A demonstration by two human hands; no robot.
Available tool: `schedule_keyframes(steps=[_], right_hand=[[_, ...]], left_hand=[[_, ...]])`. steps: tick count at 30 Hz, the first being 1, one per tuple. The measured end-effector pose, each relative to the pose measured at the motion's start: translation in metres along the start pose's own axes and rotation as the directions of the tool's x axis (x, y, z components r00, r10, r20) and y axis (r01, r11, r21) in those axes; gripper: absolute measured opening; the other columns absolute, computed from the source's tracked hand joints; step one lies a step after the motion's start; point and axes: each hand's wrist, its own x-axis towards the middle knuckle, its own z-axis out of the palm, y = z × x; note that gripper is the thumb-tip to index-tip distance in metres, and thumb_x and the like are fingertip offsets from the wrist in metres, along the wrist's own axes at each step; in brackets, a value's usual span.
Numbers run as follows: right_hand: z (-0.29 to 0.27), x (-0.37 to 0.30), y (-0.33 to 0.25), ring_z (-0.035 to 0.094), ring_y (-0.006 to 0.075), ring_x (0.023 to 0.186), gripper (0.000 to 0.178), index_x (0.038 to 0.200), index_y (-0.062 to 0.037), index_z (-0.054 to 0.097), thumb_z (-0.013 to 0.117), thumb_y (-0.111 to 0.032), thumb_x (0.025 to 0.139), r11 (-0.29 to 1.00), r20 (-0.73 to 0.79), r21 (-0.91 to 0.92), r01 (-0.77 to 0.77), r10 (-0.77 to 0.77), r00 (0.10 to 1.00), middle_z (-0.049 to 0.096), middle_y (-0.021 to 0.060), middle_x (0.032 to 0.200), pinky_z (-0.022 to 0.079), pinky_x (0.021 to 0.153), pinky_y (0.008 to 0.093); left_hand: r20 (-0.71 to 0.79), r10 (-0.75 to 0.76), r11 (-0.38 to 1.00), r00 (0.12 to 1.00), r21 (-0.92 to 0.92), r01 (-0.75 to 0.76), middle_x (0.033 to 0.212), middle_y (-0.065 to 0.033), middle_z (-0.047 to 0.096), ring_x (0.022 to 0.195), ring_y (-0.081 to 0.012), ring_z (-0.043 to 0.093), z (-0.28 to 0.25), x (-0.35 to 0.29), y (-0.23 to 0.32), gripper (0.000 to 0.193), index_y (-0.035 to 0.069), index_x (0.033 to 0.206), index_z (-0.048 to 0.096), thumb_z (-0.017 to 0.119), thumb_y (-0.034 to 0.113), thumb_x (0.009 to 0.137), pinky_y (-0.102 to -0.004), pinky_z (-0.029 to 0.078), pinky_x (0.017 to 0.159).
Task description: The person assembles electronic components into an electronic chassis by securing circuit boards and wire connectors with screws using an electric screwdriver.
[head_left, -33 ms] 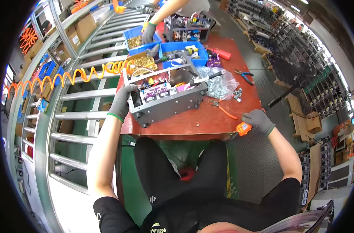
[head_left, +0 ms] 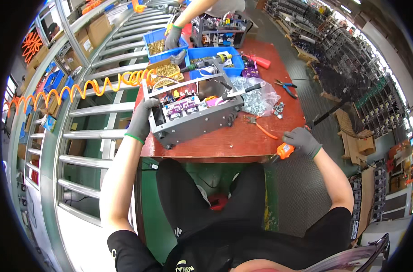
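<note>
My left hand (head_left: 142, 121), in a grey glove, is closed on the left end post of an open grey metal machine housing (head_left: 202, 128). Inside the housing, purple circuit boards (head_left: 181, 107) and wiring show. Its long side panel faces me, and it stands at an angle on the red table (head_left: 206, 150). Past the table's front right corner, my gloved right hand (head_left: 302, 141) is wrapped round an orange handheld tool (head_left: 284, 151) with a dark tip pointing down and left. The palm hides part of this tool.
Orange-handled cutters (head_left: 263, 128), a clear bag of screws (head_left: 260, 99) and blue pliers (head_left: 286, 89) lie at the right. Behind the housing are blue bins (head_left: 236, 63) and a co-worker's gloved hand (head_left: 173, 38). A roller conveyor (head_left: 95, 134) and a coiled orange hose (head_left: 95, 87) run along the left.
</note>
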Motion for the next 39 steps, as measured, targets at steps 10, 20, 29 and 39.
schedule_keyframes(steps=[10, 20, 29, 39], right_hand=[[0.022, 0.022, 0.044, 0.047, 0.0272, 0.127, 0.046, 0.119, -0.0212, 0.058, 0.068, -0.017, 0.074, 0.997, 0.045, -0.076, 0.014, -0.010, 0.999, 0.053, 0.0058, 0.130, 0.036, 0.108, 0.0466], [0.049, 0.008, 0.006, 0.036, 0.0342, 0.137, 0.061, 0.132, -0.0202, 0.054, 0.068, -0.009, 0.073, 0.922, -0.115, 0.189, -0.338, 0.363, 0.925, 0.044, 0.0090, 0.143, 0.034, 0.113, 0.0457], [0.005, 0.047, 0.000, 0.054, 0.0278, 0.124, 0.037, 0.119, -0.0059, 0.062, 0.052, 0.004, 0.084, 0.668, -0.446, 0.689, -0.282, 0.697, 0.561, 0.059, 0.0143, 0.127, 0.044, 0.103, 0.0395], [-0.037, 0.246, -0.006, 0.059, 0.0141, 0.108, 0.047, 0.134, -0.0029, 0.052, 0.052, -0.031, 0.097, -0.105, 0.221, 0.975, -0.194, 0.503, 0.835, 0.061, 0.0053, 0.120, 0.047, 0.092, 0.0298]], left_hand=[[-0.079, 0.000, 0.995, 0.997, 0.103, 0.008, 0.089, -0.0057, 0.066, 0.081, -0.0161, 0.067, 0.001, -0.006, 0.010, 0.015, 0.006, 0.094, 0.059, 0.058, 0.018, 0.085, -0.0302, 0.056, 0.077], [-0.066, 0.004, 0.992, 0.998, 0.130, 0.004, 0.090, -0.0066, 0.063, 0.081, -0.0176, 0.066, 0.006, -0.022, 0.014, 0.028, 0.003, 0.106, 0.055, 0.060, 0.018, 0.083, -0.0306, 0.057, 0.076], [-0.078, -0.016, 0.999, 0.997, 0.036, 0.018, 0.091, -0.0052, 0.066, 0.081, -0.0170, 0.066, 0.022, -0.017, 0.020, 0.025, 0.006, 0.099, 0.062, 0.063, 0.031, 0.091, -0.0313, 0.057, 0.073], [-0.146, 0.079, 0.994, 0.986, -0.058, -0.088, 0.082, -0.0034, 0.059, 0.074, -0.0166, 0.062, 0.012, -0.006, -0.003, 0.018, 0.007, 0.093, 0.057, 0.061, 0.021, 0.082, -0.0317, 0.056, 0.072]])
